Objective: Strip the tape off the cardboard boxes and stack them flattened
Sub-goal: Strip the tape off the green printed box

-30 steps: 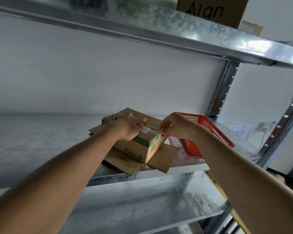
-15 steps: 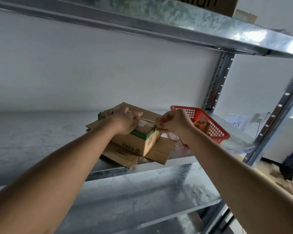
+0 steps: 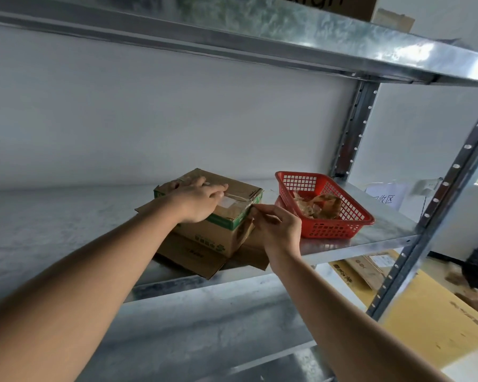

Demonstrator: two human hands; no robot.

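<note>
A small brown cardboard box point(image 3: 218, 238) with a green band sits on the metal shelf point(image 3: 53, 227), on top of flattened cardboard point(image 3: 193, 257). Clear tape point(image 3: 238, 198) runs along the box's top seam. My left hand point(image 3: 196, 199) lies flat on the box top, fingers stretched along the tape. At the box's right corner my right hand point(image 3: 276, 230) pinches the tape's end between thumb and fingers.
A red plastic basket point(image 3: 340, 230) holding crumpled tape scraps stands just right of the box. A shelf upright point(image 3: 351, 133) rises behind it. Another shelf point(image 3: 232, 37) hangs overhead with a box on it. Yellow cardboard point(image 3: 439, 326) lies on the floor at lower right.
My right hand has dropped from the top seam to the box's right corner and turned, still pinching tape. The basket's contents have come into view as my head moved.
</note>
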